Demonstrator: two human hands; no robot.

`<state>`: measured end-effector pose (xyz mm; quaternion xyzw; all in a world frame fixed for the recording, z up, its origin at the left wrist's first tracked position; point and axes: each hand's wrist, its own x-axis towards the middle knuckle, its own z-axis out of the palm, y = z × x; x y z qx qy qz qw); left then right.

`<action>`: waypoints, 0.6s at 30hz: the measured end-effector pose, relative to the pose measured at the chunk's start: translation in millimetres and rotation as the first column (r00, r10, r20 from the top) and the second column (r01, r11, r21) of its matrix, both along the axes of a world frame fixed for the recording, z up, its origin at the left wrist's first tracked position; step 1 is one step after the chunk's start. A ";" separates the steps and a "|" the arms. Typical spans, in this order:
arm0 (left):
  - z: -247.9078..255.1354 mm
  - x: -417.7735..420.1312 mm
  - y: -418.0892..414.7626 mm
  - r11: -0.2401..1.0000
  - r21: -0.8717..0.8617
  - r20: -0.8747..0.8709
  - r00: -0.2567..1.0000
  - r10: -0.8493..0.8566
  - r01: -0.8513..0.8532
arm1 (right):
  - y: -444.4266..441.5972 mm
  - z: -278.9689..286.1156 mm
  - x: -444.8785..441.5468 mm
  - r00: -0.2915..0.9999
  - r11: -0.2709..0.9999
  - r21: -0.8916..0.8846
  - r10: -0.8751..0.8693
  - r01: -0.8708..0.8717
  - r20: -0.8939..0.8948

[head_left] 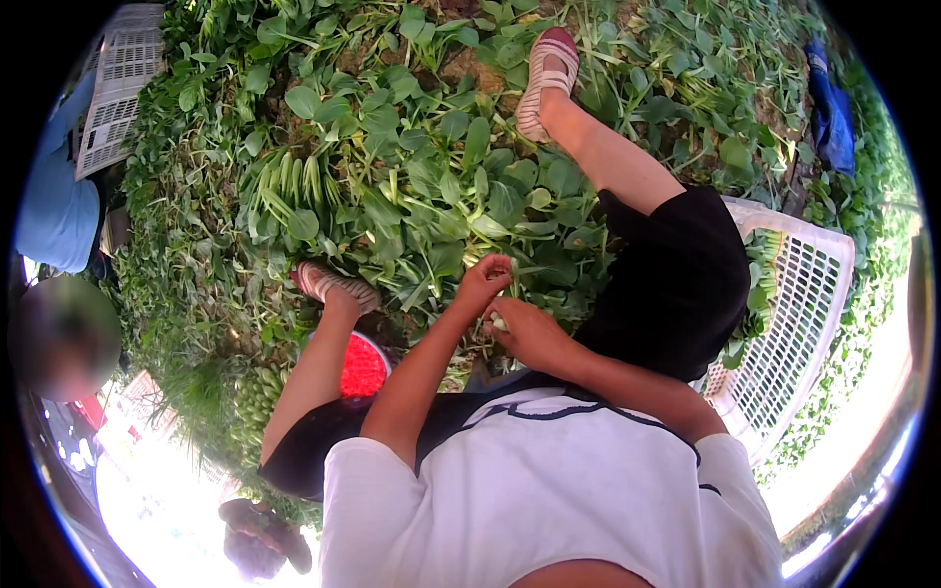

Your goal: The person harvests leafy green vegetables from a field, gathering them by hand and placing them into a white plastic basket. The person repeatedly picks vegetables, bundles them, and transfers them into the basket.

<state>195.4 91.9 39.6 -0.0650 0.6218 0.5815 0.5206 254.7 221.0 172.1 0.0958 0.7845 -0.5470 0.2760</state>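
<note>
My left hand (485, 279) is raised over the picked leafy greens, its fingers curled close to a thin green leaf stalk (514, 272); whether they pinch it is unclear. Just below and to the right, my right hand (531, 332) is closed around pale stems of greens (498, 321), whose leaves point towards the middle of the heap. Loose leafy greens (448, 184) with broad leaves cover the ground between my feet. A row of greens with pale green stalks (294, 180) lies together, left of the middle.
A white plastic crate (801, 316) holding greens stands at my right. Behind my left leg is a red-filled round container (364, 366). Bunched stems (259, 400) lie nearby. Another crate (121, 88) and a person in blue (59, 213) are at far left. Blue material (831, 110) lies at upper right.
</note>
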 end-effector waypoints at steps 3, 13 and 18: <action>47.4 -20.9 -14.7 0.991 0.086 0.157 0.984 0.085 -0.100 | 11.8 4.1 -16.6 0.941 0.948 0.028 -0.312 0.318 -0.132; 92.7 -27.1 -16.7 0.968 0.249 0.103 0.995 -0.009 -0.017 | 20.8 -5.4 -30.5 0.935 0.937 -0.026 -0.344 0.347 0.089; 29.8 -110.9 -60.9 0.951 -0.069 -0.225 0.934 0.278 -0.300 | 7.7 -3.8 -28.7 0.890 0.863 -0.253 -0.376 0.438 0.259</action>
